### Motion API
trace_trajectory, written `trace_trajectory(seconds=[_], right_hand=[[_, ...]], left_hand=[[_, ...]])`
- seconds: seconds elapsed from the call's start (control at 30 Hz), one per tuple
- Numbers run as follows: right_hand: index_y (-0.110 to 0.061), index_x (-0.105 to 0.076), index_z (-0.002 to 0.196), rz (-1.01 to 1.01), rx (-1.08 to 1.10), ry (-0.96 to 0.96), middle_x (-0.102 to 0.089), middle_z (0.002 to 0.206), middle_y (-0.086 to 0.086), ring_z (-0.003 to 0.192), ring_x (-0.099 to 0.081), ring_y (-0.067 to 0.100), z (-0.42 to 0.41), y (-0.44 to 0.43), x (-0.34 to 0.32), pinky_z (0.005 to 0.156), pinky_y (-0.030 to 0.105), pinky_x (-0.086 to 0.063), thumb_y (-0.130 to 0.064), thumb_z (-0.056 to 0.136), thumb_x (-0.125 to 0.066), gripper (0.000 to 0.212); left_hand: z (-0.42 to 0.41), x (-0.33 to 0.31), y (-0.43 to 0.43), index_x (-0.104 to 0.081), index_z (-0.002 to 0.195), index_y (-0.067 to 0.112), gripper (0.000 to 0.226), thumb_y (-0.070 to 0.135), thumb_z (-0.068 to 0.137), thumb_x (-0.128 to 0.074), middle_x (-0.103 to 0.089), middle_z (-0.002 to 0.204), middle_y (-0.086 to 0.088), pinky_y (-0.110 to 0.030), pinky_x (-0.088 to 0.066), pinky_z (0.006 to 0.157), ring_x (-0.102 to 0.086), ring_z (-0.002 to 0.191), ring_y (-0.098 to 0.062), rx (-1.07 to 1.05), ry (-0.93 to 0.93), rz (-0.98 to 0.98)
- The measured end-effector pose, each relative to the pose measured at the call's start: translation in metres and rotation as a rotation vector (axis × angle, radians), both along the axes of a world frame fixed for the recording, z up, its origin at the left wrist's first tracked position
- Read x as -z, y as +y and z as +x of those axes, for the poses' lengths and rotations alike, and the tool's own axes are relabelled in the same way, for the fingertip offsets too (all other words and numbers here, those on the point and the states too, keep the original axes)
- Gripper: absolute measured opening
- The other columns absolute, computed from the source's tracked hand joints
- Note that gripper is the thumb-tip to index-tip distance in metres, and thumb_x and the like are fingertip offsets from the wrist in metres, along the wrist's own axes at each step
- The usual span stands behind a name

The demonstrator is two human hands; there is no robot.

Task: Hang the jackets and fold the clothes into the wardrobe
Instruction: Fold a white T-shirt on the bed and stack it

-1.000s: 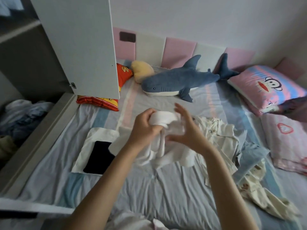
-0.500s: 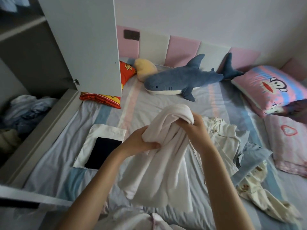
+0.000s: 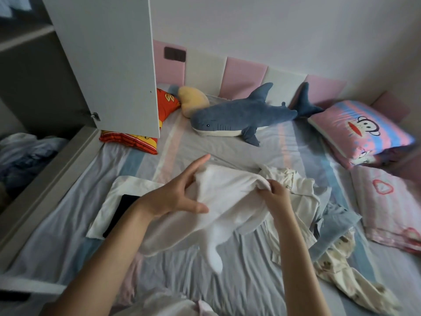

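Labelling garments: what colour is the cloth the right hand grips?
Plain white: the soft white fabric garment, no pattern; head view.

A plain pale wall (image 3: 273,30) fills the top of the frame in dim, soft light. Below it runs a padded headboard (image 3: 246,74) of pink and white panels, with a dark switch plate (image 3: 175,53) on the leftmost pink one. The bed (image 3: 227,153) takes the centre and lower frame, its sheet striped grey, blue and pink. At upper left a white door (image 3: 102,60) stands open over the bed's corner; the wardrobe (image 3: 34,83) is grey inside. A blue shark (image 3: 239,117) lies near the headboard, a red cushion (image 3: 166,103) partly behind the door, a pink pillow (image 3: 360,131) at right.
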State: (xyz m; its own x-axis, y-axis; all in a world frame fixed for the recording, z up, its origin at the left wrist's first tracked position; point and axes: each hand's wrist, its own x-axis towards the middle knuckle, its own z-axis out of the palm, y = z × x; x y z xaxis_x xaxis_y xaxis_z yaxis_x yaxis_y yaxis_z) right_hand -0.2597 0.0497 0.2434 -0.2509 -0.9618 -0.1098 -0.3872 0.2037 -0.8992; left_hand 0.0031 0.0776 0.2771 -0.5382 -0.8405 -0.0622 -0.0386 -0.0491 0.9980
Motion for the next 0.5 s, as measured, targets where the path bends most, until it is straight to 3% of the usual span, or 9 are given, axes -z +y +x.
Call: trace_trajectory(seconds=[0.03,0.1,0.17,0.23,0.33,0.43,0.5], right_hand=[[-0.007,-0.059,0.108,0.013,-0.079,0.036,-0.061,0.091,0.003,0.094,-0.056,0.022,0.003,0.002,0.002,0.068,0.019,-0.042,0.000,0.076,-0.065,0.033],[-0.010,-0.042,0.132,-0.042,-0.378,0.119,-0.050,0.122,0.005,0.116,-0.048,0.019,0.006,0.008,0.005,0.087,0.013,-0.041,-0.004,0.068,-0.076,0.073],[-0.016,-0.026,0.143,-0.088,-0.701,0.105,-0.038,0.141,0.001,0.129,-0.040,0.011,0.016,0.014,0.004,0.104,0.019,-0.036,-0.005,0.070,-0.079,0.091],[-0.022,-0.035,0.139,-0.120,-0.776,0.030,-0.052,0.132,-0.001,0.122,-0.051,0.013,0.032,0.021,0.000,0.099,0.029,-0.045,-0.008,0.075,-0.078,0.079],[-0.022,-0.059,0.106,-0.184,-0.518,-0.178,-0.068,0.095,-0.008,0.089,-0.062,0.009,0.042,0.022,-0.006,0.075,0.030,-0.049,-0.019,0.074,-0.074,0.036],[-0.008,-0.067,0.089,-0.259,-0.354,-0.257,-0.064,0.075,0.006,0.075,-0.054,0.011,0.037,0.022,-0.012,0.066,0.031,-0.041,-0.025,0.075,-0.062,0.022],[-0.002,-0.062,0.074,-0.314,-0.265,-0.301,-0.055,0.064,0.006,0.068,-0.046,0.007,0.038,0.024,-0.018,0.060,0.025,-0.036,-0.024,0.076,-0.059,0.022]], left_hand=[[-0.003,-0.002,0.001,-0.016,0.149,0.038,0.111,-0.001,0.067,-0.080,-0.039,0.141,0.022,-0.019,-0.040,0.101,-0.043,0.128,0.002,0.059,-0.030,-0.011],[-0.011,-0.001,0.000,-0.010,0.150,0.036,0.111,0.000,0.070,-0.078,-0.042,0.140,0.018,-0.019,-0.039,0.102,-0.045,0.125,0.004,0.083,-0.063,-0.035],[-0.021,-0.002,-0.002,-0.016,0.149,0.036,0.103,0.013,0.069,-0.077,-0.049,0.133,0.010,-0.020,-0.043,0.097,-0.052,0.117,0.004,-0.042,-0.068,-0.053],[-0.027,-0.004,-0.005,-0.024,0.143,0.042,0.098,0.030,0.063,-0.079,-0.052,0.128,0.008,-0.021,-0.047,0.093,-0.056,0.113,0.002,-0.158,-0.067,-0.060],[-0.026,-0.004,-0.007,-0.030,0.139,0.041,0.101,0.036,0.054,-0.083,-0.056,0.123,0.006,-0.020,-0.049,0.088,-0.059,0.110,-0.002,-0.158,-0.028,-0.055],[-0.018,-0.002,-0.005,-0.030,0.135,0.051,0.105,0.038,0.050,-0.089,-0.052,0.123,0.013,-0.015,-0.045,0.094,-0.054,0.112,0.004,-0.066,-0.247,-0.177],[-0.014,0.000,-0.006,-0.045,0.123,0.049,0.084,0.039,0.052,-0.089,-0.060,0.114,0.014,-0.024,-0.049,0.093,-0.059,0.104,0.001,-0.054,-0.343,-0.181]])
